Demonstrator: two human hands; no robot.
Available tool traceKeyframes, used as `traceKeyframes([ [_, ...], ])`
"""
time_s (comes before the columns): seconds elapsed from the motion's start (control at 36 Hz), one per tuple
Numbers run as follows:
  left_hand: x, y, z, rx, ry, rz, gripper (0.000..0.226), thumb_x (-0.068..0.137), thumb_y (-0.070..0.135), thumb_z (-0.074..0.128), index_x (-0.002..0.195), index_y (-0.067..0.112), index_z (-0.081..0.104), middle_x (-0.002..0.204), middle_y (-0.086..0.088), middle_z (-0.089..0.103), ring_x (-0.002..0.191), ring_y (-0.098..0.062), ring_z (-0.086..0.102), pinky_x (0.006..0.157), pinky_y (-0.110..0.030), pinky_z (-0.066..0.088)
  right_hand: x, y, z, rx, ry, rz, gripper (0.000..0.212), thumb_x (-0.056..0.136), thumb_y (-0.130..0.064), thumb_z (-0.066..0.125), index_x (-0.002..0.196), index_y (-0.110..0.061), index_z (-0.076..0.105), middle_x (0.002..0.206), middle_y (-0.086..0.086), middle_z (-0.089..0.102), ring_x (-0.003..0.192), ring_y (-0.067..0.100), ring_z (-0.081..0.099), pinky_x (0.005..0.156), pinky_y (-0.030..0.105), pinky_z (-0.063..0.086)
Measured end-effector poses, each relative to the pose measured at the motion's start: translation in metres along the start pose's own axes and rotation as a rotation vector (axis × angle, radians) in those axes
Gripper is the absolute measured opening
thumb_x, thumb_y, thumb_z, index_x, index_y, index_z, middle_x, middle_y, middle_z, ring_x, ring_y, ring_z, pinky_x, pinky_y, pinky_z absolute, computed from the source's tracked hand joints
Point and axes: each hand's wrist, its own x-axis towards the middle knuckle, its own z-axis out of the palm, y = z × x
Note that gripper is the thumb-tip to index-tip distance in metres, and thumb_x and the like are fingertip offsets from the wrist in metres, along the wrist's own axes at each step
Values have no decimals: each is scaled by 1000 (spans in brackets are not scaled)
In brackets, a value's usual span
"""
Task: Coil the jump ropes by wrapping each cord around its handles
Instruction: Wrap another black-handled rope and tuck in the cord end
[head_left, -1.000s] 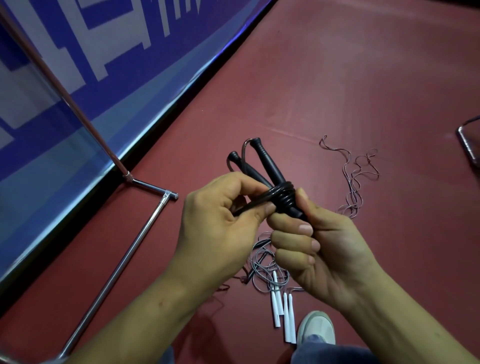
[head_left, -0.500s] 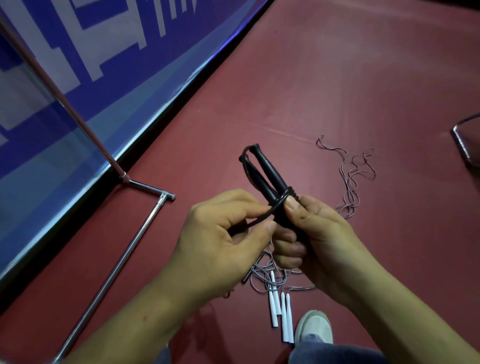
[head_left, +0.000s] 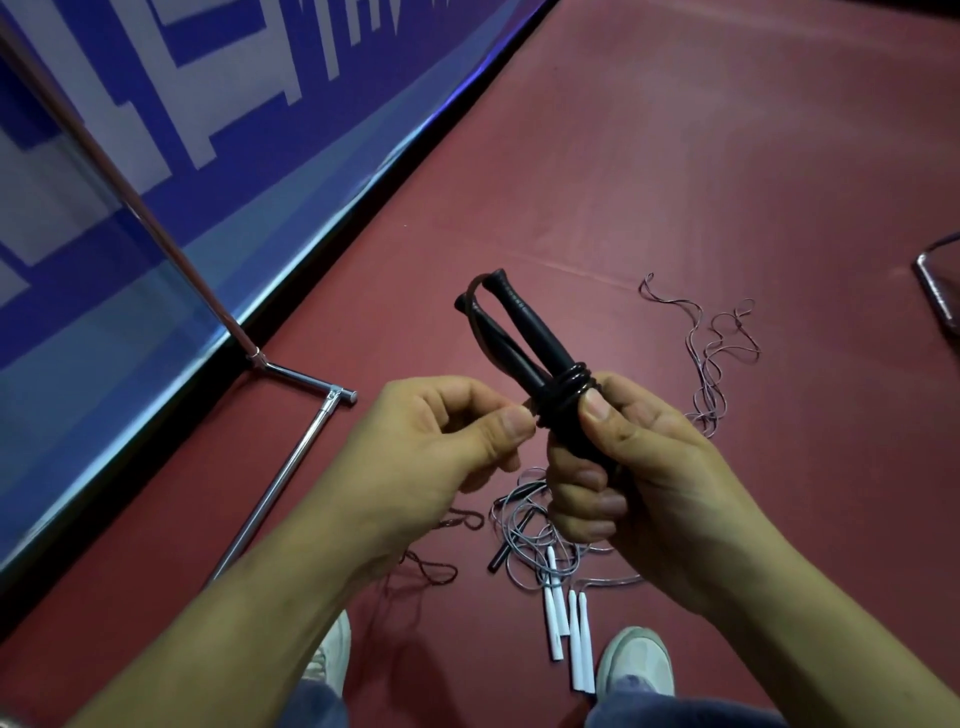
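From the head view, the right hand (head_left: 639, 467) is clenched around the lower ends of the two black handles (head_left: 524, 332) of a jump rope, held above the dark red floor (head_left: 675, 156) with their tops splayed apart and pointing away from the person. The black cord (head_left: 569, 387) sits in several tight turns around both handles just above the right thumb, and a loop of it arches over the handle tops. The left hand (head_left: 431, 457) has its fingers curled, thumb and forefinger pinching the cord at the coil's left edge. On the floor below the hands lies a tangle of grey cords (head_left: 535, 525) with four white handles (head_left: 571, 639) side by side near the person's shoes (head_left: 636, 660). A loose thin cord (head_left: 711, 353) lies farther right. To the left, a chrome stand (head_left: 280, 473) props up a blue and white banner (head_left: 208, 130).
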Motion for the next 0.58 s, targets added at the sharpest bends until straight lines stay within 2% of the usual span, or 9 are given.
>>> traceKeyframes([
  [0.14, 2, 2, -1, -17, -41, 22, 17, 73, 25, 73, 69, 10, 66, 61, -9, 65, 48, -12, 47, 46, -16, 38, -2, -2, -2, 65, -92, 25, 15, 95, -22, 56, 106, -12, 50, 62, 4, 31, 43, 8, 27, 45, 20, 30],
  [0.28, 6, -2, -5, -29, -105, 14, 28, 70, 31, 74, 76, 5, 65, 60, -8, 64, 50, -12, 48, 48, -17, 40, -4, -3, -7, 173, -231, 94, 29, 96, -24, 67, 116, -15, 46, 63, 1, 36, 45, 5, 30, 43, 18, 32],
  [0.36, 10, -5, -9, -2, -181, 13, 34, 70, 35, 83, 79, 6, 67, 59, -6, 64, 52, -13, 50, 51, -19, 42, -5, -4, -8, 188, -274, 130, 21, 98, -24, 64, 110, -11, 52, 63, 0, 38, 45, 6, 26, 42, 18, 31],
  [0.44, 15, -9, -15, 43, -246, -13, 21, 82, 26, 79, 87, 6, 75, 63, -5, 65, 61, -20, 52, 59, -27, 44, -6, -6, -8, 260, -327, 167, 18, 102, -22, 57, 113, -9, 50, 64, 0, 36, 46, 7, 25, 43, 19, 31],
  [0.5, 17, -12, -20, 101, -292, -25, 15, 86, 25, 74, 89, 12, 80, 66, -6, 65, 65, -21, 53, 64, -33, 43, -6, -9, -9, 294, -347, 191, 23, 104, -21, 53, 122, -8, 44, 64, 1, 34, 46, 7, 25, 44, 19, 30],
  [0.56, 19, -12, -23, 171, -332, -17, 12, 87, 22, 70, 84, 25, 82, 66, -2, 65, 65, -16, 55, 65, -31, 44, -7, -12, -12, 250, -361, 216, 23, 103, -21, 56, 118, -5, 49, 63, 2, 33, 45, 7, 25, 43, 20, 28],
  [0.58, 20, -13, -24, 226, -345, -6, 21, 88, 17, 70, 77, 31, 81, 64, 4, 65, 65, -11, 56, 64, -28, 45, -7, -12, -13, 221, -365, 238, 22, 101, -21, 59, 115, -4, 53, 62, 2, 32, 45, 7, 25, 42, 19, 28],
])
